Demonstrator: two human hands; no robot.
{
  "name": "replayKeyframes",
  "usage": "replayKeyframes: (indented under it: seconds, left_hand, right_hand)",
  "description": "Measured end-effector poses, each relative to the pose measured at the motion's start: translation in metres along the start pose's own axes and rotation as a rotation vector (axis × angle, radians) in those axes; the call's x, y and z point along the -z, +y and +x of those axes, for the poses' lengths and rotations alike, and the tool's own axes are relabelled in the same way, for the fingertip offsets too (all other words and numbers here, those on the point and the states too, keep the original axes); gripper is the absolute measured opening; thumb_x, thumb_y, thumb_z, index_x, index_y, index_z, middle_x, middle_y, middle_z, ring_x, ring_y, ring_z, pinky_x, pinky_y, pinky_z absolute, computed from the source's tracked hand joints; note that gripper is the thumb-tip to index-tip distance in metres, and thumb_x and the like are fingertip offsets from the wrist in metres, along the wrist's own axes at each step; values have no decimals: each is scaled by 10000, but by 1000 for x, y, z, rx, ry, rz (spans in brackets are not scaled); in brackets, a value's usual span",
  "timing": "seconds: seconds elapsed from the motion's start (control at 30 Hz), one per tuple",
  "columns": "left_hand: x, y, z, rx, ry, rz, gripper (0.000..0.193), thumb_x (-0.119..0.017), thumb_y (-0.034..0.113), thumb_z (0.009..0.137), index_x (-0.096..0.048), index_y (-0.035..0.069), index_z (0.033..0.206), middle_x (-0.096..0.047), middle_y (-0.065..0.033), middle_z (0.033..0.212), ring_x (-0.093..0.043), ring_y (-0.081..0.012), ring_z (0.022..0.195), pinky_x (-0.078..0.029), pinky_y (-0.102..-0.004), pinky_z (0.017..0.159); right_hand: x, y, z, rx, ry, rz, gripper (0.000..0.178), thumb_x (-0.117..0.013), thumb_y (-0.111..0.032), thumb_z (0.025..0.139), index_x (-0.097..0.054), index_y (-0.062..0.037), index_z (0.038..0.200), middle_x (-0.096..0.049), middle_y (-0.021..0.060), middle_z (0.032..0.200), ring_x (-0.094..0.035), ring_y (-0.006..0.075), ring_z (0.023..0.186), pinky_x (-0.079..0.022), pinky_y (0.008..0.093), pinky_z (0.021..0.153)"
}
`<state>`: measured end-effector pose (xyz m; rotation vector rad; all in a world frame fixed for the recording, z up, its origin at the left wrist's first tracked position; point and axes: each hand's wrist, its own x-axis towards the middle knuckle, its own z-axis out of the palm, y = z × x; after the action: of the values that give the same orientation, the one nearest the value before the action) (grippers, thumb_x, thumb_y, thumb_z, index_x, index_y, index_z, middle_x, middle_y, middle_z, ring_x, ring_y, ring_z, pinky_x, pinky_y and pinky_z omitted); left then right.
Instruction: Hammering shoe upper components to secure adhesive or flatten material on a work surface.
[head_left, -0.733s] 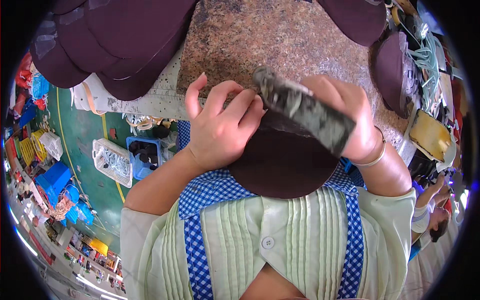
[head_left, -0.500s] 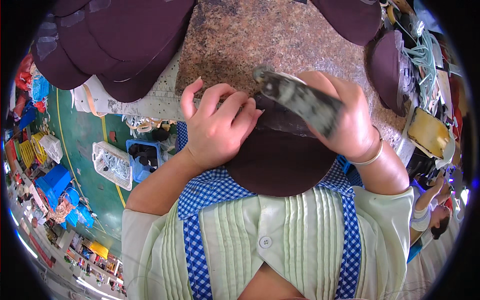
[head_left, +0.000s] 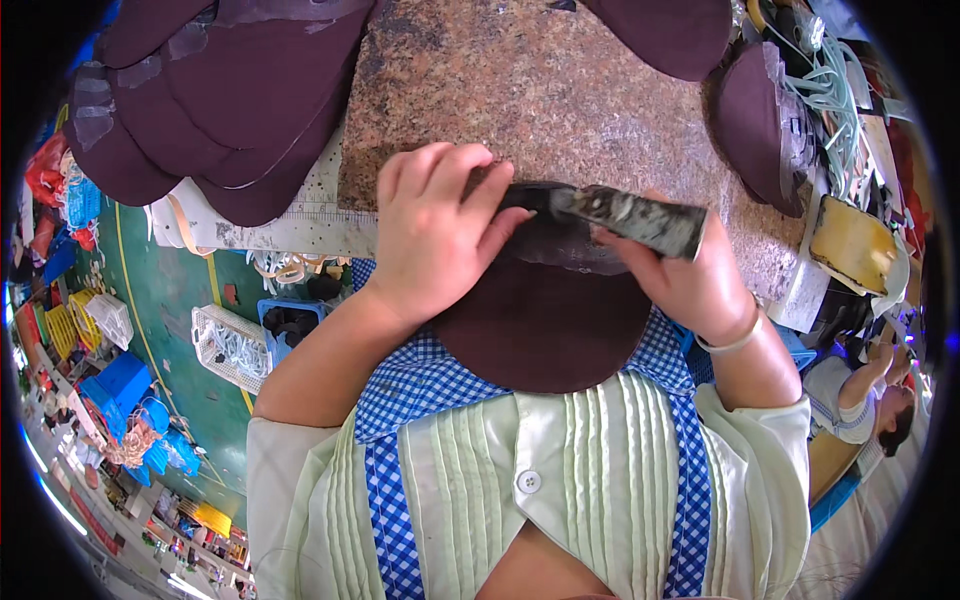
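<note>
A dark maroon rounded leather piece (head_left: 545,320) lies at the near edge of a speckled stone slab (head_left: 540,90) and hangs over toward my body. My left hand (head_left: 435,230) presses down on the piece's upper left part with fingers spread over it. My right hand (head_left: 690,280) grips a flat, worn grey metal tool (head_left: 630,218), which lies almost level across the top edge of the piece. Its tip sits near my left fingertips.
Stacks of similar maroon pieces lie at the far left (head_left: 220,100) and far right (head_left: 750,110) of the slab. A yellow block (head_left: 850,245) and pale strips (head_left: 830,80) sit at the right. White and blue baskets (head_left: 230,345) stand on the green floor below left. Another person (head_left: 870,400) is at the right.
My right hand has swung the tool from a steep slant to nearly level and lowered it onto the piece's top edge. My left hand has slid up over the piece.
</note>
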<state>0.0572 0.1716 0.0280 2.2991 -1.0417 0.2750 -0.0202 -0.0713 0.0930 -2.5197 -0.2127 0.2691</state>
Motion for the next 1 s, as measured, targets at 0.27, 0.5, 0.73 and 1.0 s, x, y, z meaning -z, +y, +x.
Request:
replayKeyframes:
  seconds: [0.27, 0.5, 0.73, 1.0]
  left_hand:
    - [1, 21, 15, 124, -301, -842, 294, -833, 32, 727, -569, 63, 852, -658, -77, 938, -658, -240, 863, -524, -360, 715]
    - [63, -61, 85, -45, 82, -178, 356, -819, 105, 785, -666, 12, 1093, -678, -133, 1120, -657, -287, 1059, -524, -377, 924]
    - [93, -237, 105, 328, 124, 32, 482, -780, 123, 866, -585, -5, 1287, -668, -114, 1156, -628, -174, 1079, -482, -291, 964]
    - [185, -98, 108, 142, -3, -841, 289, -617, -69, 871, -577, -25, 1154, -602, -131, 1134, -585, -203, 1055, -443, -344, 980]
  right_hand:
    - [-15, -8, -12, -305, 153, 362, 342, -844, -89, 755, -702, -19, 1059, -603, 7, 610, -577, 100, 536, -458, 285, 512]
    - [96, 95, -64, -655, 804, 430, 302, -783, -6, 811, -651, -19, 1083, -661, 40, 894, -586, 74, 643, -467, 207, 576]
    - [116, 182, -90, -586, 1135, 529, 280, -743, -67, 901, -625, 38, 1131, -543, -20, 758, -424, 37, 576, -326, 209, 506]
    - [62, 97, -49, -480, 981, 777, 159, -640, -94, 976, -644, 12, 1093, -533, -15, 712, -410, 43, 545, -304, 216, 495]
